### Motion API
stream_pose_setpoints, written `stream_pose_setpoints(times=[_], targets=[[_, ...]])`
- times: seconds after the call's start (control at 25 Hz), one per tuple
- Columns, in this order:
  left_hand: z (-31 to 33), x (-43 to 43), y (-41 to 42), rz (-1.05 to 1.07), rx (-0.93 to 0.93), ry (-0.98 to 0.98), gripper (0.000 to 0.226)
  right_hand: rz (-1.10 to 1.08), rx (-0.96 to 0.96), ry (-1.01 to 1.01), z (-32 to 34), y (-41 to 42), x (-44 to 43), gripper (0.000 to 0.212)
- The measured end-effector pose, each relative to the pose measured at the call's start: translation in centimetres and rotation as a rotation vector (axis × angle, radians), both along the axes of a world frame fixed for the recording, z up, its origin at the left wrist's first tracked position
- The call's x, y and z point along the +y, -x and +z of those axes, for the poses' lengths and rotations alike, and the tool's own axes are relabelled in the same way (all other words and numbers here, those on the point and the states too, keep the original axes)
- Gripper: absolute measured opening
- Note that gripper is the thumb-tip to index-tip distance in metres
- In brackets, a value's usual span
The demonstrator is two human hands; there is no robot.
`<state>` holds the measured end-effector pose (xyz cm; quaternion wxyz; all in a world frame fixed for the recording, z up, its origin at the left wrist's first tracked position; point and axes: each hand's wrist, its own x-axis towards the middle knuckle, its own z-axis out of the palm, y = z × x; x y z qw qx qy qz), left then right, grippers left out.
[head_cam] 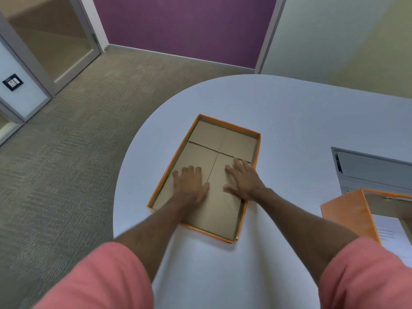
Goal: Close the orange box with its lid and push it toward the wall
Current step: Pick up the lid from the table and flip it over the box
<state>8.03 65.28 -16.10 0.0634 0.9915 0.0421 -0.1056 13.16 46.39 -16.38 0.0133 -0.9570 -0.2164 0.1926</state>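
Observation:
A shallow orange lid [223, 139] lies upside down on the white table [289, 121], its brown cardboard inside facing up. My left hand [189, 186] rests flat on that inner surface, fingers spread. My right hand [244, 180] lies flat beside it, near the lid's right wall, fingers apart. Neither hand grips anything. The orange box [347, 210] stands at the right edge of the view, open, with white paper [390, 233] inside; it is cut off by the frame.
A grey laptop-like device [374, 170] lies on the table behind the box. The table's rounded edge runs close to the lid's left side, with carpet [78, 141] below. A pale wall [345, 41] stands beyond the table's far edge.

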Motion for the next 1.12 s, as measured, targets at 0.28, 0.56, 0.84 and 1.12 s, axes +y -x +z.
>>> stream_pose_setpoints(times=[0.28, 0.56, 0.84, 1.12], targets=[[0.0, 6.0, -3.0, 0.182, 0.116, 0.242, 0.091, -0.656, -0.008, -0.455, 0.2, 2.3, 1.9, 0.080], [0.1, 6.3, -2.7, 0.213, 0.109, 0.405, 0.079, -0.819, 0.089, -0.509, 0.1, 2.1, 1.4, 0.074], [3.2, 6.1, -2.2, 0.335, 0.014, 0.513, 0.023, -0.817, 0.036, -0.586, 3.1, 2.4, -0.8, 0.060], [10.2, 1.3, -2.3, 0.347, -0.193, 0.555, 0.031, -0.814, -0.079, -0.805, 10.4, 2.3, -6.0, 0.054]])
